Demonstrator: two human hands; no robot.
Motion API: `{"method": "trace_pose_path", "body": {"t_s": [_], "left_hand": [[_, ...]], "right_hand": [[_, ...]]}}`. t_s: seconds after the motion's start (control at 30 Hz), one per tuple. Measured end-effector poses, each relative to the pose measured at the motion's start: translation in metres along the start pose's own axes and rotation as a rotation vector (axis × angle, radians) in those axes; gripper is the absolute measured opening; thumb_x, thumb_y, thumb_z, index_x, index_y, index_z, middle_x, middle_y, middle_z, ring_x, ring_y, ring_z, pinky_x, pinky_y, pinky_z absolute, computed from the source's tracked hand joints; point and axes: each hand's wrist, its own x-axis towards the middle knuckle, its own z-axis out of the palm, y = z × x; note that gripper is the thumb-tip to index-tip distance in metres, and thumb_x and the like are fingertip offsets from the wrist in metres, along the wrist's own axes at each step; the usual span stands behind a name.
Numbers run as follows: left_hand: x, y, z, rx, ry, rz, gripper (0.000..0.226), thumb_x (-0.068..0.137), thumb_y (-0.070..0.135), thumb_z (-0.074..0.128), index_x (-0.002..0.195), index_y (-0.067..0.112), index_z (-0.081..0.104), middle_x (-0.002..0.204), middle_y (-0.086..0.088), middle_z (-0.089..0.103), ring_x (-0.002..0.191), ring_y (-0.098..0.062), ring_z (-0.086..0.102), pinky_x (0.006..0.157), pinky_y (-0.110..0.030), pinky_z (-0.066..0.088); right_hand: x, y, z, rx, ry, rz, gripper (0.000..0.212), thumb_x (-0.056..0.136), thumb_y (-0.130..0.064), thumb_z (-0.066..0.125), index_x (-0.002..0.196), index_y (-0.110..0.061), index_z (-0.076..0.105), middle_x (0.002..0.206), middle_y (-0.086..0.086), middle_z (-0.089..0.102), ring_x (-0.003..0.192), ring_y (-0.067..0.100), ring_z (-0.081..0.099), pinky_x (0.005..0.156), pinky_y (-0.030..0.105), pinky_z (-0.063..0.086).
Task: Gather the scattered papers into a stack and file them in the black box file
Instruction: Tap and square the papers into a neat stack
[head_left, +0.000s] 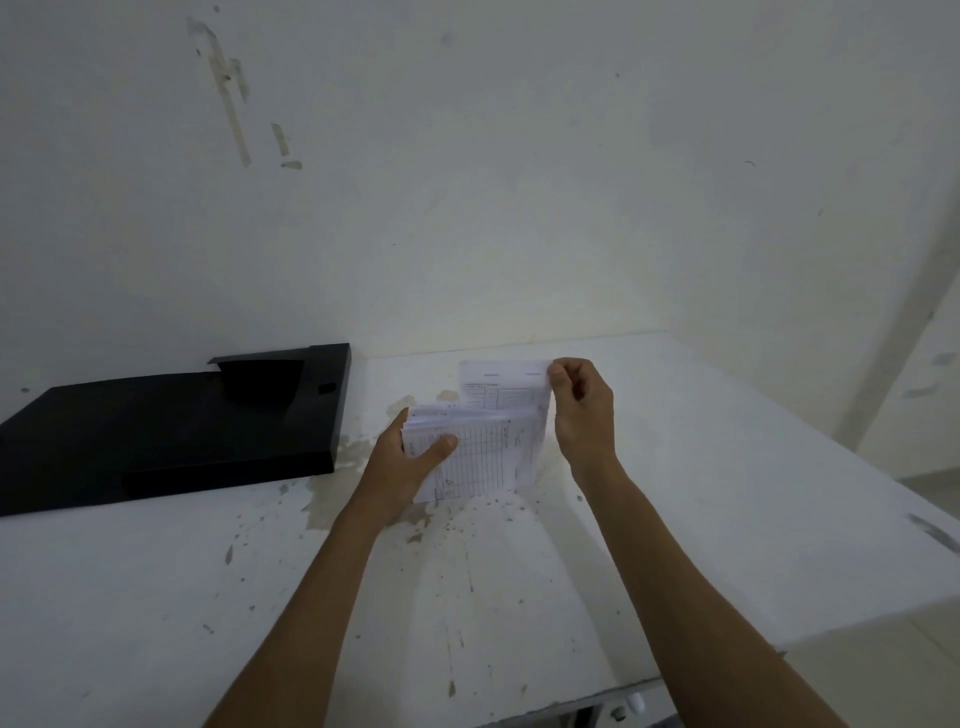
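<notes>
papers (483, 457): thin white printed paper, matt
box file (171, 431): black, matt, smooth
desk (675, 493): white, stained, chipped

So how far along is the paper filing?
Gathering looks done: no loose sheets show on the table. In hand: left hand grips the stack of papers while right hand pinches one raised sheet. Left: square the stack and put it in the black box file, lying apart at left.

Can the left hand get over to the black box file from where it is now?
Probably yes. The left hand grips the paper stack just right of the black box file, with only bare table between them. But it is occupied holding the papers.
</notes>
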Motion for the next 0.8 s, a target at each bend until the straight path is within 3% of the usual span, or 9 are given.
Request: {"method": "trace_pose_path", "body": {"t_s": [0.17, 0.3, 0.37, 0.43, 0.6, 0.7, 0.8], "left_hand": [[0.002, -0.001, 0.001, 0.039, 0.009, 0.01, 0.032, 0.088, 0.028, 0.07, 0.115, 0.032, 0.055, 0.109, 0.008, 0.067, 0.095, -0.007, 0.068, 0.069, -0.019, 0.057], [0.006, -0.003, 0.004, 0.143, 0.045, -0.001, 0.043, 0.089, 0.035, 0.067, 0.127, 0.03, 0.048, 0.11, 0.011, 0.061, 0.097, -0.008, 0.062, 0.076, -0.018, 0.05], [0.008, -0.006, 0.003, 0.187, 0.062, -0.019, 0.054, 0.088, 0.038, 0.066, 0.136, 0.022, 0.046, 0.118, 0.003, 0.059, 0.102, -0.017, 0.061, 0.084, -0.025, 0.05], [0.01, -0.007, 0.001, 0.206, 0.054, -0.025, 0.053, 0.088, 0.041, 0.066, 0.133, 0.022, 0.046, 0.12, -0.002, 0.059, 0.101, -0.021, 0.062, 0.083, -0.029, 0.052], [0.012, -0.009, -0.003, 0.188, 0.01, -0.02, 0.052, 0.077, 0.055, 0.064, 0.121, 0.031, 0.049, 0.116, -0.003, 0.063, 0.099, -0.022, 0.067, 0.081, -0.033, 0.059], [0.011, -0.006, -0.002, 0.175, 0.013, -0.032, 0.046, 0.074, 0.057, 0.062, 0.114, 0.038, 0.049, 0.114, -0.004, 0.064, 0.098, -0.025, 0.068, 0.082, -0.034, 0.059], [0.011, -0.004, 0.001, 0.203, 0.023, -0.042, 0.065, 0.077, 0.057, 0.062, 0.132, 0.026, 0.046, 0.119, -0.007, 0.062, 0.099, -0.024, 0.065, 0.082, -0.031, 0.057]], "right_hand": [[0.0, -0.01, 0.014, -0.271, -0.189, -0.278, 0.006, 0.099, -0.028, 0.059, 0.095, -0.029, 0.064, 0.098, -0.009, 0.063, 0.092, 0.013, 0.057, 0.081, 0.029, 0.044], [-0.005, -0.026, 0.027, -0.477, -0.323, -0.476, 0.012, 0.1, -0.028, 0.057, 0.099, -0.025, 0.069, 0.096, -0.012, 0.07, 0.091, 0.011, 0.055, 0.086, 0.03, 0.032], [-0.003, -0.032, 0.03, -0.572, -0.329, -0.586, 0.013, 0.1, -0.026, 0.056, 0.099, -0.024, 0.069, 0.091, -0.012, 0.07, 0.088, 0.013, 0.054, 0.085, 0.03, 0.03], [0.003, -0.035, 0.029, -0.644, -0.318, -0.65, 0.012, 0.1, -0.026, 0.056, 0.098, -0.023, 0.068, 0.089, -0.01, 0.069, 0.088, 0.016, 0.052, 0.085, 0.03, 0.031], [0.019, -0.037, 0.02, -0.713, -0.338, -0.656, 0.014, 0.1, -0.026, 0.057, 0.101, -0.022, 0.07, 0.09, -0.006, 0.07, 0.09, 0.019, 0.052, 0.087, 0.032, 0.031], [0.015, -0.034, 0.025, -0.7, -0.452, -0.603, 0.013, 0.1, -0.029, 0.057, 0.1, -0.027, 0.07, 0.092, -0.008, 0.069, 0.091, 0.016, 0.055, 0.086, 0.033, 0.032], [0.009, -0.025, 0.033, -0.611, -0.528, -0.475, 0.016, 0.099, -0.036, 0.056, 0.101, -0.033, 0.072, 0.1, -0.011, 0.07, 0.098, 0.013, 0.055, 0.088, 0.034, 0.031]]}}
